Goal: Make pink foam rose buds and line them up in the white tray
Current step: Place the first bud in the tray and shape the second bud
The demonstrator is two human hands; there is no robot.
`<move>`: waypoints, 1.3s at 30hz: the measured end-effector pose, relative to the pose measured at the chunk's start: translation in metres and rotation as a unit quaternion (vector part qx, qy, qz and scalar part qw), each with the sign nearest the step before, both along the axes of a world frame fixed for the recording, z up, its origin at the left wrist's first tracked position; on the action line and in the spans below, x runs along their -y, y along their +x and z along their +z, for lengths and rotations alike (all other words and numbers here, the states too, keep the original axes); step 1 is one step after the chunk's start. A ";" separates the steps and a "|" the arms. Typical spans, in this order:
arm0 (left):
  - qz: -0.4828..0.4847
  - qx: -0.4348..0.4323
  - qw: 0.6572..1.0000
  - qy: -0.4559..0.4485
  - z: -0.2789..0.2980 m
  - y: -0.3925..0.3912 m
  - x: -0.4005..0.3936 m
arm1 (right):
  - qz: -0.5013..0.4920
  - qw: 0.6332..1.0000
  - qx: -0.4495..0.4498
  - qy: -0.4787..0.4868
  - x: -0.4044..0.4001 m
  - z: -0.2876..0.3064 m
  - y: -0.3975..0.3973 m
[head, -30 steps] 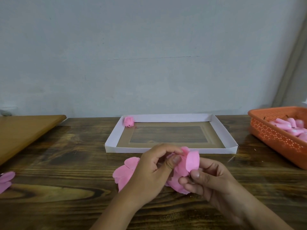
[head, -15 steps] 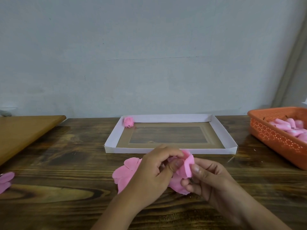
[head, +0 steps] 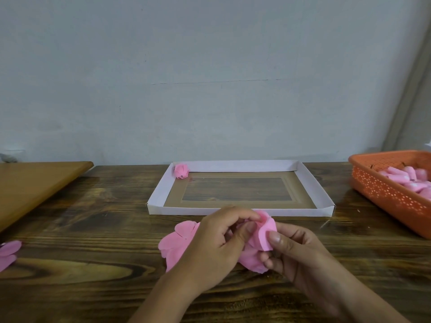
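My worry at this point was the foam springing open: the half-rolled pink foam bud (head: 262,238) looked loosely wrapped, and I judged that any slackening of either grip would let the petals unfurl before they were fixed. A second risk was a crooked wrap, should the outer petal be pulled round unevenly. The left hand (head: 217,245) sat low over the bench (head: 93,229), fingers curled, thumb and forefinger pinching the bud's upper edge. The right hand (head: 296,250) came in from the right, thumb pressed on the outer petal, fingers curled beneath it, so both grips were closed on the same bud. It was held just in front of the white tray (head: 161,183), where one finished bud (head: 181,171) lay in the far left corner. Loose petal sheets (head: 177,238) lay under the left hand, and an orange basket (head: 384,194) of pink pieces stood at right.
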State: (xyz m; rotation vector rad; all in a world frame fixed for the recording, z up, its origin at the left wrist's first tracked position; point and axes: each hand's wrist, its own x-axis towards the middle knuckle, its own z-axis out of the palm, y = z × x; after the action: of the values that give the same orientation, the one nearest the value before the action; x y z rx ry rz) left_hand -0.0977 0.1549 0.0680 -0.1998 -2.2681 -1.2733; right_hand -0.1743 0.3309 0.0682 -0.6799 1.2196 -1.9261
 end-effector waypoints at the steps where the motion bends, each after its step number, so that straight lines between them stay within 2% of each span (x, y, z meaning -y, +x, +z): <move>1: 0.003 0.001 1.000 -0.006 0.000 0.000 0.000 | -0.001 1.000 -0.002 0.002 0.000 0.000 0.000; 7: 0.017 -0.012 0.998 -0.063 -0.002 -0.001 -0.003 | -0.013 0.999 -0.012 0.027 0.001 -0.001 -0.001; 14: -0.013 0.018 1.000 0.014 -0.004 -0.001 -0.005 | -0.045 0.998 -0.026 0.038 0.002 0.003 0.002; 16: -0.018 0.049 0.998 0.029 -0.005 -0.001 -0.005 | -0.058 0.994 -0.074 0.051 0.003 0.006 0.004; 19: 0.000 0.087 0.996 0.000 -0.009 -0.003 -0.003 | -0.099 0.980 -0.158 0.066 0.003 0.008 0.007; 23: 0.012 0.076 0.996 -0.035 -0.004 -0.003 -0.001 | -0.132 0.965 -0.218 0.068 0.005 0.004 0.007; 28: -0.002 0.073 0.997 -0.019 0.002 -0.002 0.003 | -0.133 0.945 -0.284 0.090 0.006 -0.004 0.005; 39: -0.069 0.087 0.994 -0.013 0.006 0.000 0.004 | -0.126 0.945 -0.286 0.095 0.006 -0.008 0.000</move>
State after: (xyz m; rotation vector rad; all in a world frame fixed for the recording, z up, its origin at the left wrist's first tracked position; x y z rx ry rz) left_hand -0.0974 0.1511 0.0736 -0.2702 -2.4563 -1.3788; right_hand -0.1745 0.3247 0.0598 -1.0666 1.9025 -1.8313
